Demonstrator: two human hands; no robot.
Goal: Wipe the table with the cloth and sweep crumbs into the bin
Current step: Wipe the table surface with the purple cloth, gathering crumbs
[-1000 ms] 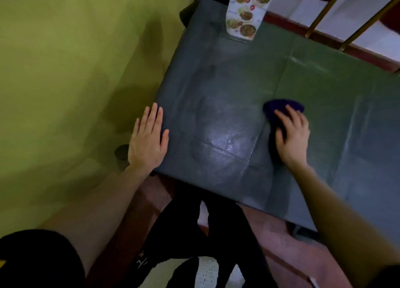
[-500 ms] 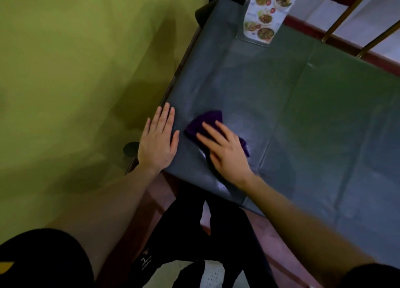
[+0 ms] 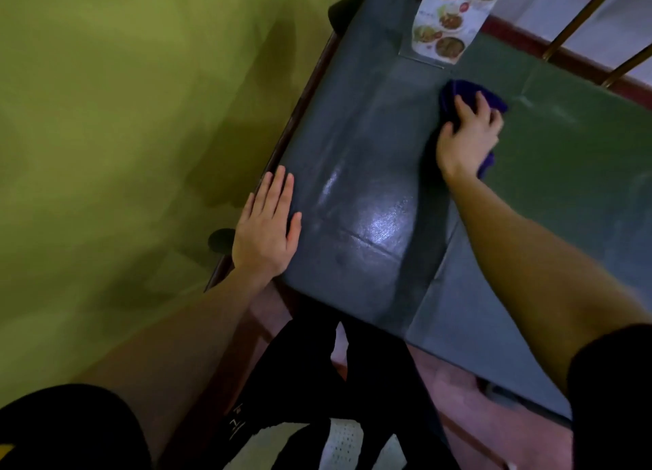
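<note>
A dark green-grey table (image 3: 582,187) with a shiny cover fills the right half of the view. A purple cloth (image 3: 458,93) lies on it toward the far side, just below the menu stand. My right hand (image 3: 465,138) presses down on the cloth, fingers curled over it. At the table's near left corner my left hand (image 3: 266,229) rests flat with fingers straight and together, holding nothing. No bin and no crumbs are visible.
A clear stand with a food menu card (image 3: 448,21) stands at the table's far edge. A yellow-green wall (image 3: 123,116) runs along the table's left side. Brass chair legs (image 3: 578,21) show at the top right. My dark trousers (image 3: 317,381) are below the table's near edge.
My right hand has swept the cloth from the near left corner, beside my left hand, away to the far middle near the menu stand. My left hand stayed at the corner.
</note>
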